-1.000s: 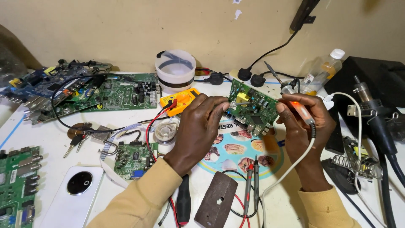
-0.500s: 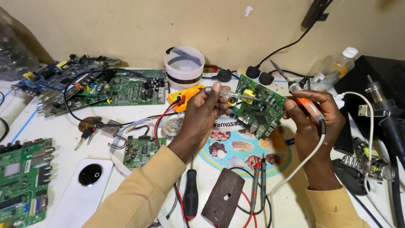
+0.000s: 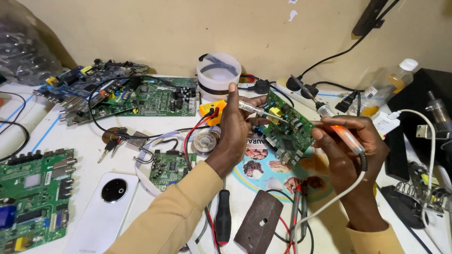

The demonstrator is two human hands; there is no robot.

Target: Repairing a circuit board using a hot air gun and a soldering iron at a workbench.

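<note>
A small green circuit board (image 3: pixel 288 132) stands tilted above a round printed mat (image 3: pixel 263 169) at the middle of the bench. My left hand (image 3: pixel 234 134) is at the board's left edge and grips a slim clear-handled tool (image 3: pixel 254 109), whose metal tip rests on the board's upper face. My right hand (image 3: pixel 351 150) is to the right of the board and holds a soldering iron (image 3: pixel 346 137) with an orange handle and a white cable. The iron's tip points at the board's right edge. What supports the board from below is hidden.
Large circuit boards (image 3: pixel 157 96) (image 3: pixel 33 193), a small board (image 3: pixel 167 164), a white phone (image 3: pixel 103 207) and keys (image 3: pixel 112 141) lie at left. A white tub (image 3: pixel 218 73), yellow meter (image 3: pixel 211 110), solder spool (image 3: pixel 205 141), screwdriver (image 3: pixel 222 216), brown block (image 3: pixel 259 221), probe leads (image 3: pixel 297 207), bottle (image 3: pixel 391 87) and iron stand (image 3: pixel 423 188) surround the hands.
My left hand went from gripping the board's left edge to holding the slim tool across the board. My right hand, with the iron, stays beside the board. The view shifted slightly.
</note>
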